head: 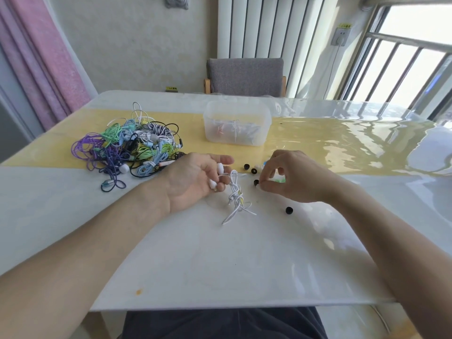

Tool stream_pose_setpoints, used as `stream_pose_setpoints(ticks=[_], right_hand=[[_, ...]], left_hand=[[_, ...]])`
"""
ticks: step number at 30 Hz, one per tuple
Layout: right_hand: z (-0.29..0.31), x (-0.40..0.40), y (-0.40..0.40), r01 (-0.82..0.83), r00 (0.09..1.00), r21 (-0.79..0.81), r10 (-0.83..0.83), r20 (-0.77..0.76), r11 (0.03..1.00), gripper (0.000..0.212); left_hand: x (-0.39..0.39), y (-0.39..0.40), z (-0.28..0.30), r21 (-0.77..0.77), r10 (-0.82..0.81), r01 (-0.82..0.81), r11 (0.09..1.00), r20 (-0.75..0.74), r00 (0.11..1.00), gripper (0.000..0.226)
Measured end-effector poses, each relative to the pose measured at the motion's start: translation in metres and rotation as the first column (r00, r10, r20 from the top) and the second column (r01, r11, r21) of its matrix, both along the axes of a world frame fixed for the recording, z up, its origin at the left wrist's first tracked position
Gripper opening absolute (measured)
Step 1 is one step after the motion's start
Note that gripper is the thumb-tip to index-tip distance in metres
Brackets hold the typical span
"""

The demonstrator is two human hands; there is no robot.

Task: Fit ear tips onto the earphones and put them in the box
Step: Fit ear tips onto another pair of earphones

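Note:
My left hand (pixel 195 178) rests palm up on the table and holds a pair of white earphones (pixel 220 168) between its fingers. Their bundled white cable (pixel 236 200) trails down onto the table. My right hand (pixel 291 177) hovers just to the right, its thumb and forefinger pinched on a small white ear tip (pixel 259 185). Black ear tips (pixel 254 171) lie scattered between and beyond the hands, with one more (pixel 289 210) nearer to me. The clear plastic box (pixel 237 123) stands behind the hands with earphones inside.
A tangled heap of coloured earphones (pixel 132 145) lies at the back left. A few white, blue and green tips (pixel 278 179) sit partly hidden behind my right hand. A grey chair (pixel 244 75) stands at the far side. The glossy table (pixel 220 260) ends close to my lap.

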State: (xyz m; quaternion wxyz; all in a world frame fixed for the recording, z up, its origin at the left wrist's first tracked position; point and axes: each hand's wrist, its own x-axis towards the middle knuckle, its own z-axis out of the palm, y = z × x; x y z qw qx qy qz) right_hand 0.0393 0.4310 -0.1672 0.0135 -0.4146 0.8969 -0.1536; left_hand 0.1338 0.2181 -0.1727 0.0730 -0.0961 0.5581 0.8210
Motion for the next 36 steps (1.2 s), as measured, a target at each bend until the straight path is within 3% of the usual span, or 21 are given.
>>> stream_pose_setpoints(ticks=[5, 15, 19, 22, 25, 27, 33, 36], right_hand=[[0.000, -0.003, 0.001, -0.004, 1.000, -0.029, 0.004, 0.010, 1.000, 0.008], [-0.008, -0.004, -0.003, -0.033, 0.999, -0.025, 0.034, 0.008, 0.999, 0.009], [-0.002, -0.004, -0.003, -0.010, 0.995, -0.231, 0.032, 0.091, 0.973, 0.006], [0.007, 0.002, -0.004, 0.023, 0.902, -0.513, 0.204, 0.381, 0.858, 0.006], [0.007, 0.005, -0.005, 0.062, 0.749, -0.661, 0.403, 0.526, 0.748, 0.013], [0.005, 0.007, -0.006, 0.085, 0.690, -0.683, 0.451, 0.566, 0.726, 0.020], [-0.003, 0.014, -0.014, 0.107, 0.630, -0.682, 0.482, 0.609, 0.723, 0.023], [-0.007, 0.016, -0.018, 0.096, 0.609, -0.677, 0.495, 0.620, 0.730, 0.023]], left_hand=[[0.002, -0.006, 0.000, -0.069, -0.085, 0.081, 0.994, -0.054, 0.995, 0.053], [0.008, -0.003, 0.005, -0.006, -0.136, 0.136, 0.991, -0.101, 0.986, 0.048], [0.008, 0.001, 0.003, -0.034, -0.117, 0.114, 0.993, -0.108, 0.987, 0.027], [0.007, 0.001, 0.001, -0.087, -0.102, 0.094, 0.992, -0.098, 0.990, 0.021], [0.008, 0.002, 0.001, -0.150, -0.102, 0.086, 0.985, -0.098, 0.990, 0.028], [0.008, 0.003, 0.001, -0.167, -0.096, 0.078, 0.983, -0.104, 0.990, 0.034], [0.008, 0.005, -0.001, -0.104, -0.107, 0.093, 0.990, -0.137, 0.985, 0.056], [0.008, 0.006, 0.001, -0.104, -0.101, 0.089, 0.991, -0.116, 0.988, 0.041]])
